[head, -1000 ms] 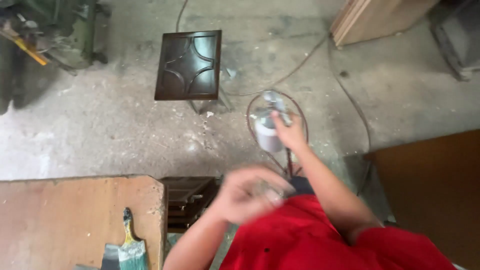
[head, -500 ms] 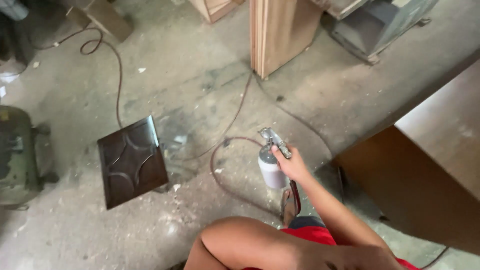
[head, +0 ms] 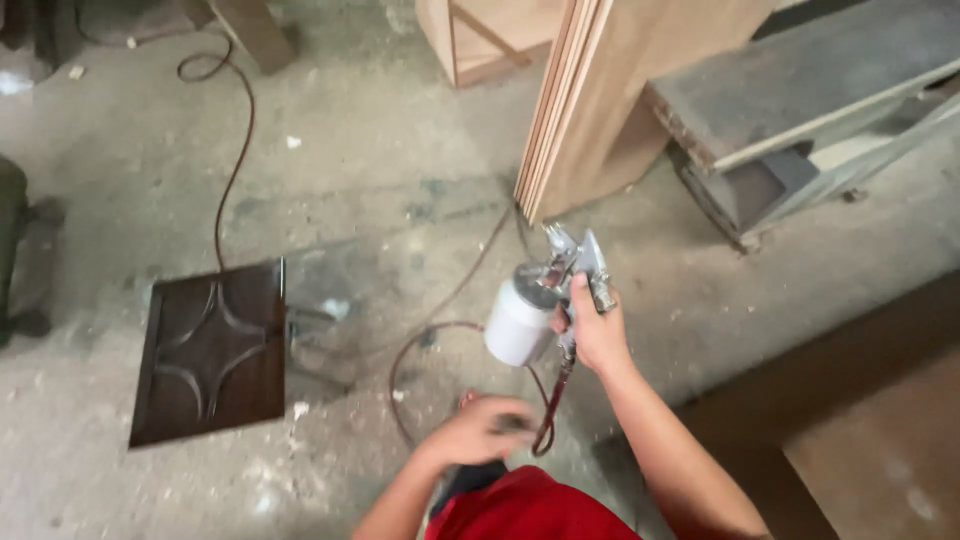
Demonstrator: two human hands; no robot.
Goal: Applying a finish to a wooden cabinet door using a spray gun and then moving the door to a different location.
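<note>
My right hand [head: 598, 332] grips a metal spray gun [head: 572, 268] with a white cup [head: 520, 320] hanging under it, held out over the concrete floor. A dark red air hose [head: 420, 345] runs from the gun's base and loops on the floor. My left hand [head: 480, 432] is blurred, low near my red shirt, close to the hose below the gun; whether it holds anything is unclear. A dark brown carved square panel [head: 212, 352] lies raised on a stand to the left, apart from both hands.
Upright wooden boards [head: 610, 100] stand ahead of the gun. A grey bench top [head: 800, 75] is at the upper right, a brown wooden surface [head: 880, 440] at the lower right. Another hose [head: 232, 150] snakes across the floor at upper left.
The view has swung so the carved panel sits lower left and the upright boards come close. The spray gun stays in my right hand; my left hand has dropped toward the hose.
</note>
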